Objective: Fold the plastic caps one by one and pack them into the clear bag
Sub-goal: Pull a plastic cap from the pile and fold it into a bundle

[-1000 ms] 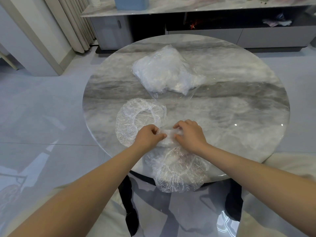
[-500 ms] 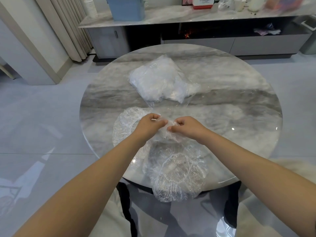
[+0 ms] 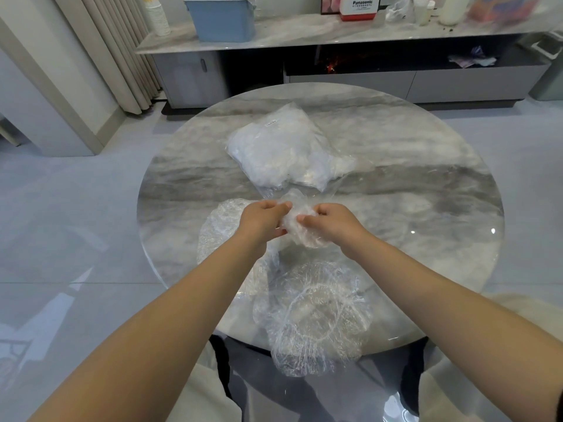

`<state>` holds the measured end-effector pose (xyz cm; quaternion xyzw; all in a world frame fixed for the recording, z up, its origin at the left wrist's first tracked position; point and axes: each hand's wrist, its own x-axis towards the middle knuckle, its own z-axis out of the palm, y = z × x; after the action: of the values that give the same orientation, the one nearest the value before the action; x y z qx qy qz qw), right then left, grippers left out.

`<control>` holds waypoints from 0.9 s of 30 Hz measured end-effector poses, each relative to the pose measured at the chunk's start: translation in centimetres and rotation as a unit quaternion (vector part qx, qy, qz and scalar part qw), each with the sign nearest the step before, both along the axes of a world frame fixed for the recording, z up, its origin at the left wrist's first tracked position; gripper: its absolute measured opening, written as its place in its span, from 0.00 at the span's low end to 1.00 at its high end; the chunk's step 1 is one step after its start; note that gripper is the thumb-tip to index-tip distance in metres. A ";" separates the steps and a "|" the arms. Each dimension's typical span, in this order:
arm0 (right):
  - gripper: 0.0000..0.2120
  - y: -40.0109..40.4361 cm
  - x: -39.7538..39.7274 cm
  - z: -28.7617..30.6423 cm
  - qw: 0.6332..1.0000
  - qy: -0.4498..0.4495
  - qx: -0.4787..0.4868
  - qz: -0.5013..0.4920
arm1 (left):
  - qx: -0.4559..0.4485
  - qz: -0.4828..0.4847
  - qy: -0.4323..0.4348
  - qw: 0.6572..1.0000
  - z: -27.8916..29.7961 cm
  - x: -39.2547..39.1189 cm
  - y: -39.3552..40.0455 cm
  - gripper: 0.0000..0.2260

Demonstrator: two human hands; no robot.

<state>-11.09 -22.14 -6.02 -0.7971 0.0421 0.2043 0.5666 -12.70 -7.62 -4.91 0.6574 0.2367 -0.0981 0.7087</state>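
Note:
A crumpled, folded plastic cap (image 3: 300, 222) hangs between my hands just above the round marble table (image 3: 426, 184). My left hand (image 3: 262, 219) pinches its left side and my right hand (image 3: 332, 223) pinches its right side. Just beyond them lies the clear bag (image 3: 283, 150), stuffed with white caps, its open mouth facing my hands. One loose cap (image 3: 219, 226) lies flat on the table left of my left hand, partly hidden by my forearm. Another loose cap (image 3: 313, 318) droops over the near table edge.
A low grey cabinet (image 3: 350, 77) with a marble top stands behind the table, holding a blue bin (image 3: 221, 18) and bottles. Curtains (image 3: 118, 50) hang at the far left. Pale floor tiles surround the table.
Both hands have lifted the folded cap off the table and carried it away from me toward the bag's mouth. The two loose caps stay where they were.

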 end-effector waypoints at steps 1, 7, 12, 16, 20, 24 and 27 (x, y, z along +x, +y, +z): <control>0.12 0.0 0.1 0.0 1.000 0.005 -0.007 0.001 | -0.006 0.005 -0.006 1.000 0.1 0.0 0.1 0.06; 0.30 -0.8 1.9 0.6 0.998 0.046 0.028 0.032 | 0.024 -0.005 -0.009 1.000 -0.3 0.8 0.3 0.03; 0.14 -0.5 3.9 1.5 0.995 0.040 0.064 0.063 | 0.037 -0.031 -0.014 0.999 0.2 2.2 -0.4 0.02; 0.10 0.2 5.3 0.9 1.000 0.008 -0.003 -0.004 | 0.053 -0.014 -0.026 0.998 0.1 3.5 -0.7 0.04; 0.09 0.3 7.4 0.3 0.992 -0.074 -0.091 -0.039 | 0.282 -0.034 -0.097 0.954 -0.7 4.8 -0.4 0.05; 0.08 0.5 9.3 -0.7 0.984 -0.104 -0.129 -0.061 | 0.458 -0.116 -0.117 0.873 -1.9 6.0 -0.5 0.13; 0.07 0.8 10.6 -1.9 0.982 -0.103 -0.141 -0.072 | 0.497 -0.178 -0.082 0.845 -2.5 6.2 -0.5 0.22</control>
<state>-0.52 -21.33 -7.92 -0.8809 0.0690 0.0722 0.4626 -6.51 -8.11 -7.36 0.9582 0.0739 -0.0378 0.2738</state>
